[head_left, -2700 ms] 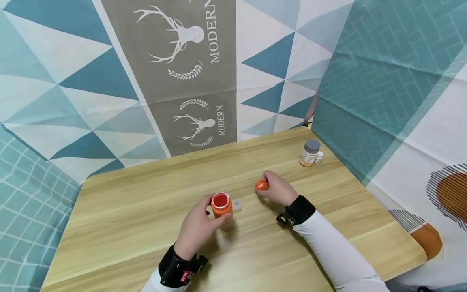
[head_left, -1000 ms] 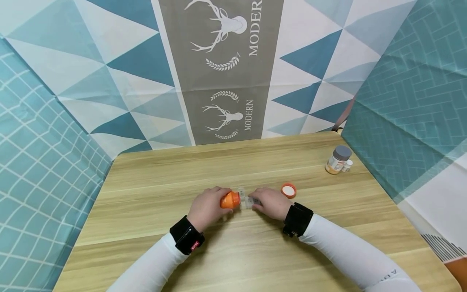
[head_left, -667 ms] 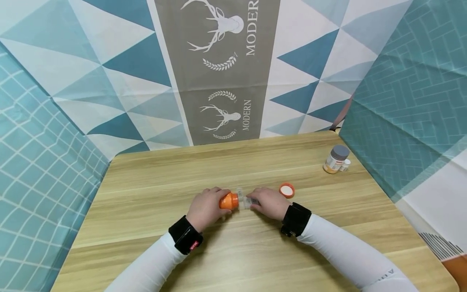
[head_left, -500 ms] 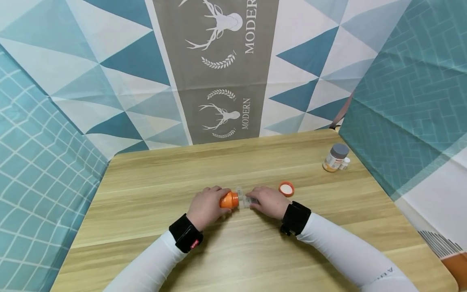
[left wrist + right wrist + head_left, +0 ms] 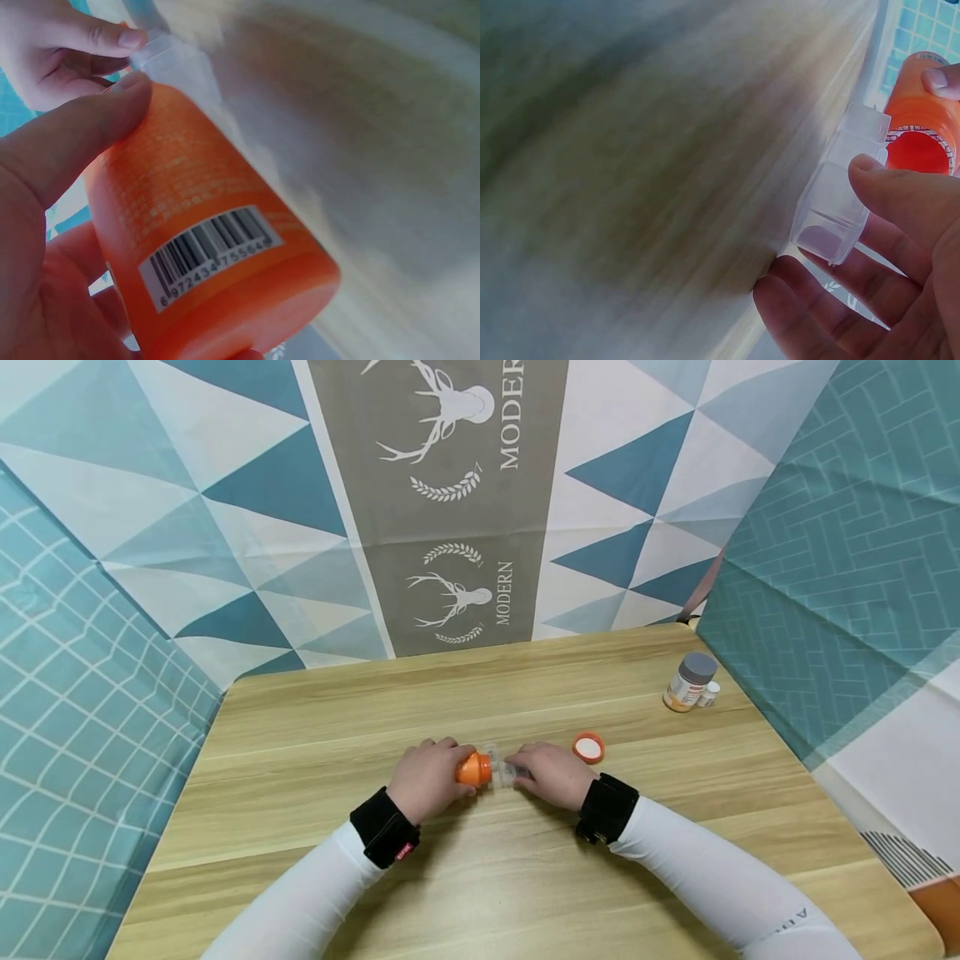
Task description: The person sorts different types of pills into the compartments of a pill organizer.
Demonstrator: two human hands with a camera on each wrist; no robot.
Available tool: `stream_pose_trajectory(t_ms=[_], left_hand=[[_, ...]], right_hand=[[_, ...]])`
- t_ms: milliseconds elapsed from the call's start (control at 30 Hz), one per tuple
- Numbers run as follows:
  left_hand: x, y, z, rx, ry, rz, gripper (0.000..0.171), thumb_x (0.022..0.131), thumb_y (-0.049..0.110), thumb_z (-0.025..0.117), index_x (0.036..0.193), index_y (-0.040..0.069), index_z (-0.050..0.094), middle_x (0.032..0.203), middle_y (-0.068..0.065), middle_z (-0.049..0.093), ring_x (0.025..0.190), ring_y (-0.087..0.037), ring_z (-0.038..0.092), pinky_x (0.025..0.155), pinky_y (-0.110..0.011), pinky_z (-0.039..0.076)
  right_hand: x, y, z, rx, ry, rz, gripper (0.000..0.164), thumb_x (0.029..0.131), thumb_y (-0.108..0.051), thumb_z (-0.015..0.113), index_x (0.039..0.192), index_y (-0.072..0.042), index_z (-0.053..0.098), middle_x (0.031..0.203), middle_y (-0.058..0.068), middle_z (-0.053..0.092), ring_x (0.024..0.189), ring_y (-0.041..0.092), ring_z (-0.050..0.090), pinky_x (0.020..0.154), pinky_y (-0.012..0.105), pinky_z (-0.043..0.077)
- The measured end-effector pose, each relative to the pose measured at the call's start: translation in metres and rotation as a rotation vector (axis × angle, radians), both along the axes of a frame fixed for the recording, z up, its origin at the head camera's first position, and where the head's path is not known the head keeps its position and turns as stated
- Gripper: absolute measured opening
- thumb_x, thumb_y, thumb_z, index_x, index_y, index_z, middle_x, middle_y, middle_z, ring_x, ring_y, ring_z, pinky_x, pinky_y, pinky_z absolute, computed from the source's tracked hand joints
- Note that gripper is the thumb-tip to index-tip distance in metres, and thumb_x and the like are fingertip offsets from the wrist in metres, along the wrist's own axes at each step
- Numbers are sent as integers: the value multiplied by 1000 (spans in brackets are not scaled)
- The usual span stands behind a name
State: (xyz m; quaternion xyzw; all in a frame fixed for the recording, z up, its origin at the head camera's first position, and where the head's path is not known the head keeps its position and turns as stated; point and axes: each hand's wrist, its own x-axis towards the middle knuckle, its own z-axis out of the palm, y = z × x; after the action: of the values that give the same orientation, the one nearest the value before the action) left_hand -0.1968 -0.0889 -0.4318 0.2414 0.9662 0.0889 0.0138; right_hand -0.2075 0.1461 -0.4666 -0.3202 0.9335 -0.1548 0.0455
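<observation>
My left hand (image 5: 427,781) grips an orange bottle (image 5: 471,770), which is tipped on its side with its mouth toward the right. The left wrist view shows a barcode on the bottle's side. In the right wrist view, the red inside of the open mouth faces a clear plastic pill box (image 5: 832,191). Thumb on one side and fingers on the other, my right hand (image 5: 557,777) holds that box low at the table. It has several compartments; one end compartment holds something pale. No pill can be seen leaving the bottle.
Behind my right hand, the orange cap (image 5: 588,747) lies with its white inside up. A grey-lidded jar (image 5: 688,683) and a small white bottle (image 5: 708,694) stand at the back right of the wooden table (image 5: 337,727). Patterned cloth hangs behind and at both sides.
Earlier the bottle stood upright and my right hand held the orange cap. Now the cap lies on the table, the bottle is tipped, and the right hand holds the pill box.
</observation>
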Motion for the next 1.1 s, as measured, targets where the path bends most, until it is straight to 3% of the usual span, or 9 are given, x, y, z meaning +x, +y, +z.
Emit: stream_pose_trajectory(t_ms=[233, 500, 867, 1100], left_hand=[[-3, 6, 12, -72, -17, -14, 58, 74, 41, 86, 124, 19, 68, 99, -1, 65, 77, -21, 54, 63, -38, 45], [-4, 11, 17, -138, -37, -14, 60, 76, 44, 84, 128, 20, 67, 106, -3, 66, 82, -25, 57, 67, -41, 47], [-6, 17, 25, -168, -40, -26, 54, 73, 42, 86, 121, 21, 71, 95, -1, 64, 75, -23, 55, 65, -39, 46], [-6, 23, 34, -232, -22, -44, 48, 73, 44, 86, 114, 21, 74, 90, 0, 63, 73, -22, 56, 66, -39, 47]], right_hand=[[1, -1, 1, 0, -1, 0, 37, 94, -24, 69, 128, -8, 66, 110, 5, 68, 101, 20, 65, 85, 37, 52], [1, -2, 1, 6, -8, -10, 37, 94, -24, 70, 128, -8, 66, 110, 5, 68, 101, 20, 65, 86, 37, 52], [0, -2, -2, 11, 7, -1, 37, 94, -25, 70, 126, -8, 67, 107, 3, 68, 98, 17, 65, 84, 35, 53], [1, -2, -2, 24, 23, 6, 35, 95, -26, 69, 125, -8, 67, 106, 3, 67, 97, 18, 64, 83, 35, 53]])
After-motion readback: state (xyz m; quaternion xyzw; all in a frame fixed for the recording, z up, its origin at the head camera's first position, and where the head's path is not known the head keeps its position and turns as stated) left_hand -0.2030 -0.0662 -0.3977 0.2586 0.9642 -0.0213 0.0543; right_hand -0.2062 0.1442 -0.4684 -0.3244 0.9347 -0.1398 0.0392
